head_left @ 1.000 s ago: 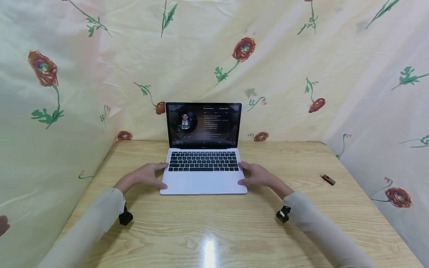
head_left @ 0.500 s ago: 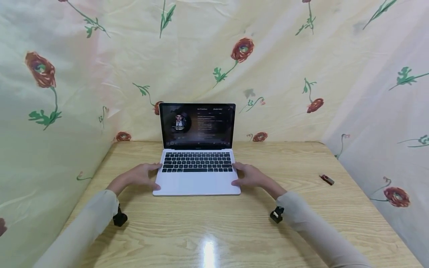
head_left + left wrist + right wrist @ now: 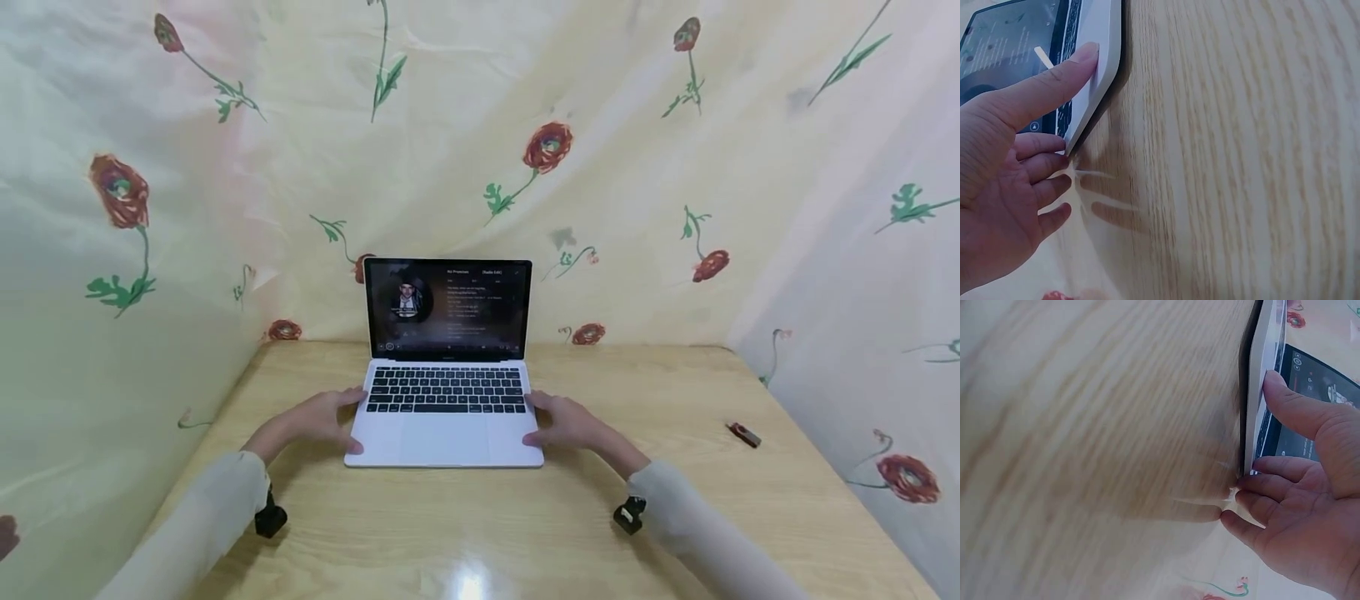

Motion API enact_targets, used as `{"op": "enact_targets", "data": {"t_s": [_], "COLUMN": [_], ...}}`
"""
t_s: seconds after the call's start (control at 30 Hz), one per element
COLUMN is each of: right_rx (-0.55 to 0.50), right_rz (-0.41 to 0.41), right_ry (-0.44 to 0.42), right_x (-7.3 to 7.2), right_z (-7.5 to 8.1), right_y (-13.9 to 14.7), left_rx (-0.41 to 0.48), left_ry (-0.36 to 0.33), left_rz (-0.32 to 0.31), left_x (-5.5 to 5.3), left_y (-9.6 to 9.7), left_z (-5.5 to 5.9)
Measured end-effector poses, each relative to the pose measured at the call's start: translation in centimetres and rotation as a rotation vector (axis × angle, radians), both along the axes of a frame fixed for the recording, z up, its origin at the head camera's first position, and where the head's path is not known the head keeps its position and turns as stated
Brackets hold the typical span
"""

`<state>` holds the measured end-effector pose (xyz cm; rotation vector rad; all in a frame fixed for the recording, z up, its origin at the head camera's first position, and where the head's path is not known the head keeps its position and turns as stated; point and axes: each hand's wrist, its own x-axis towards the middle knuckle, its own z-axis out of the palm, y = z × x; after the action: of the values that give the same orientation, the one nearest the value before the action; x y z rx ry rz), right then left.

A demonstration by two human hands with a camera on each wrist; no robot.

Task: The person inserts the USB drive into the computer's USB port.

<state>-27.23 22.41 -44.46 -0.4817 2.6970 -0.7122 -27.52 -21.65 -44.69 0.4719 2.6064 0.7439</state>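
An unfolded silver laptop [image 3: 444, 438] stands on the wooden table, its lit screen [image 3: 448, 308] turned toward me. My left hand [image 3: 318, 418] holds the left side of its base. In the left wrist view the thumb [image 3: 1060, 80] lies on top near the front corner, while the fingertips meet the side edge. On the opposite side my right hand [image 3: 567, 422] holds the base likewise, thumb [image 3: 1294, 409] over the top edge and some fingers along the side. The undersides of the hands' grip are partly hidden in the head view.
A small red and silver USB stick [image 3: 744, 435] lies on the right of the wooden table [image 3: 420, 525]. Flower-patterned cloth [image 3: 450, 158] hangs behind the table and along both sides, with the laptop's screen close to the rear cloth.
The laptop has slid a little to the left across the table, with both hands staying on its sides. The head view has tilted upward, so everything appears lower in it.
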Motion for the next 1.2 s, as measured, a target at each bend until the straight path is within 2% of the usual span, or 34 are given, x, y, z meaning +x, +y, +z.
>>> {"op": "enact_targets", "data": {"t_s": [0.2, 0.4, 0.57, 0.8, 1.03, 1.2], "right_rx": [0.065, 0.16, 0.188, 0.147, 0.166, 0.198], "right_rz": [0.041, 0.111, 0.183, 0.17, 0.158, 0.088], "right_ry": [0.036, 0.036, 0.117, 0.235, 0.421, 0.49], "right_x": [0.0, -0.4, -0.9, -1.4, -1.5, -1.2], "right_z": [0.6, 1.4, 2.4, 4.1, 5.0, 5.3], "right_y": [-0.1, 0.0, 1.2, 5.0, 10.7, 14.6], "left_rx": [-0.003, -0.009, -0.035, -0.051, -0.039, -0.045], "left_ry": [0.014, -0.012, -0.012, 0.007, 0.036, 0.035], "left_rz": [-0.026, -0.041, -0.048, -0.051, -0.051, -0.05], "left_x": [0.2, 0.1, -0.1, -0.1, -0.2, -0.4], "left_y": [0.2, 0.4, 0.5, 0.5, 0.5, 0.4], "left_z": [0.2, 0.5, 0.5, 0.3, 0.1, 0.0]}}
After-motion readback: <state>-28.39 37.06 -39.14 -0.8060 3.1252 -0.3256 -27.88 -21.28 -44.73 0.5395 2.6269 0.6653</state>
